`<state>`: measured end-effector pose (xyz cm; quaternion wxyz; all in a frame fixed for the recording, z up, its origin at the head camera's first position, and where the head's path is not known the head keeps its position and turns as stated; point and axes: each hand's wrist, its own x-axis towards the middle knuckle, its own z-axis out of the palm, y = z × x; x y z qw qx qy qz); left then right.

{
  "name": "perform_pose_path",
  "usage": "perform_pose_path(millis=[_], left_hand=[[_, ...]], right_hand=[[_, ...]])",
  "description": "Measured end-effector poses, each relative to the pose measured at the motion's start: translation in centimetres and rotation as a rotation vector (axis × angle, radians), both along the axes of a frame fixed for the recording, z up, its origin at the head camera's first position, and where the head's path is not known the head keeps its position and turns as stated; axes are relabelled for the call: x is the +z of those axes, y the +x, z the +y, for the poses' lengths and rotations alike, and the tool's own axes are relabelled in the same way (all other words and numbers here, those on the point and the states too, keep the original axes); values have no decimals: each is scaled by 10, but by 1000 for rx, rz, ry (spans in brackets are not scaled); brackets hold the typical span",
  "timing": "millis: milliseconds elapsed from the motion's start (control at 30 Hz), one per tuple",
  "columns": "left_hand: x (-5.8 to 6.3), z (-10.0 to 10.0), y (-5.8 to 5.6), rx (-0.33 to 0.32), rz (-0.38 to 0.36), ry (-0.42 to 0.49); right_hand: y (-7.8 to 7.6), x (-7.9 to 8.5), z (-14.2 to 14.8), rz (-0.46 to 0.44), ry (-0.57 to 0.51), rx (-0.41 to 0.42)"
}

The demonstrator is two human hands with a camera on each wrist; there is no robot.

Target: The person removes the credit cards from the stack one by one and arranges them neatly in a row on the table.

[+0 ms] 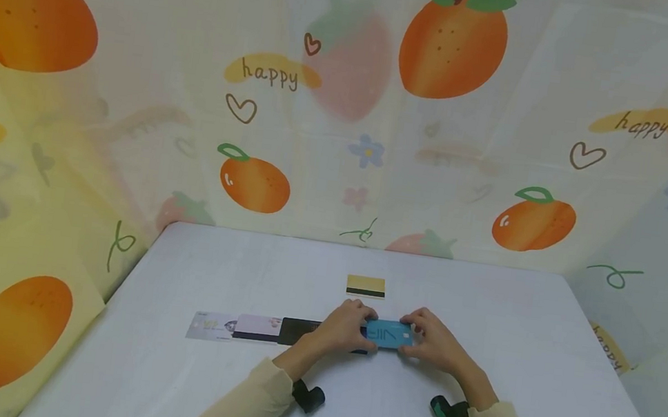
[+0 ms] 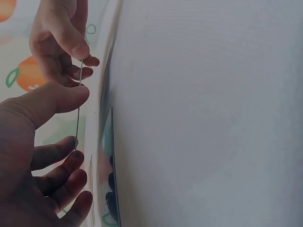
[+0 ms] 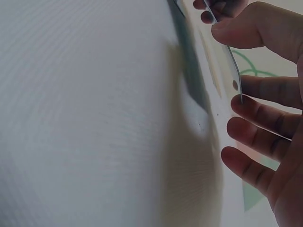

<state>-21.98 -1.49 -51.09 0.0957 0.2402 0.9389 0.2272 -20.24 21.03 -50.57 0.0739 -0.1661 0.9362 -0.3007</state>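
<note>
A blue bank card [image 1: 389, 335] is held by its two ends between my hands. My left hand [image 1: 347, 325] pinches its left end with thumb and fingers, and my right hand [image 1: 433, 342] pinches the right end. Seen edge-on in the left wrist view, the blue card [image 2: 78, 124] is a thin line raised off the table. A row of cards lies to the left: a black card [image 1: 296, 332] partly behind my left hand, a pale pinkish card [image 1: 258, 324], and a silver-grey card [image 1: 207, 326] at the far end. Neighbouring cards touch or overlap.
Behind my hands, a gold card with a dark stripe [image 1: 366, 284] lies on the white table [image 1: 485, 303]. Fruit-patterned cloth [image 1: 339, 167] hangs at the table's back and sides. A small black camera [image 1: 309, 397] is on each wrist.
</note>
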Motion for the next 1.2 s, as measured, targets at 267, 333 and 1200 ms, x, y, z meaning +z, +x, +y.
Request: perform_pose_path(millis=[267, 333, 1200], left_hand=[[-2, 3, -1, -30, 23, -54], [-2, 5, -1, -40, 33, -71], [-2, 7, 3, -57, 9, -102]], right_hand=[[1, -3, 1, 12, 32, 19], [1, -3, 1, 21, 44, 27], [4, -7, -3, 12, 134, 10]])
